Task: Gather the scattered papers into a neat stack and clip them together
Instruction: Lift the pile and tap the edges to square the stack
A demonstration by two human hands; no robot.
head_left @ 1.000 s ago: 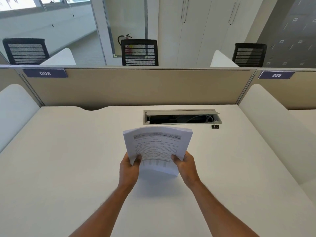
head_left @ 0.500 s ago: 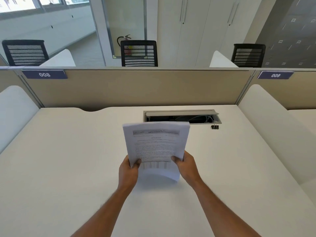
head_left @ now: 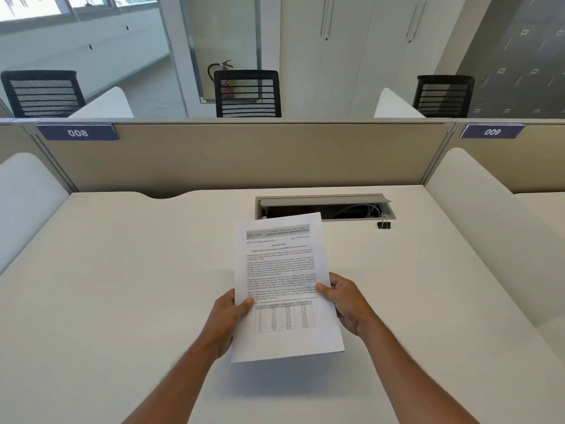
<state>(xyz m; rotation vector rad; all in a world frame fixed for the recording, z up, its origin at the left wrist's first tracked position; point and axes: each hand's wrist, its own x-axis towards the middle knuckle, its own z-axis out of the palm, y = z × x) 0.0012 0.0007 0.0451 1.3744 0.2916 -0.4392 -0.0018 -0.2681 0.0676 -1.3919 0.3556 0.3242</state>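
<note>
Above the desk (head_left: 122, 286), the paper stack (head_left: 282, 286) is pinched by left hand (head_left: 227, 316) and right hand (head_left: 347, 301) fingers at its side edges.

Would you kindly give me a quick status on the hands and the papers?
Left hand and right hand grip the papers by their side edges. Stack squared, unclipped. Clip on desk by cable tray, path clear.

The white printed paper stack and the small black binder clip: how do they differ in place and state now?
The white printed paper stack is gripped at its side edges by the left hand and right hand; the small black binder clip lies untouched on the white desk. The stack is near the person; the clip sits farther, beside the grey cable tray. The clip is not yet on the stack.
</note>
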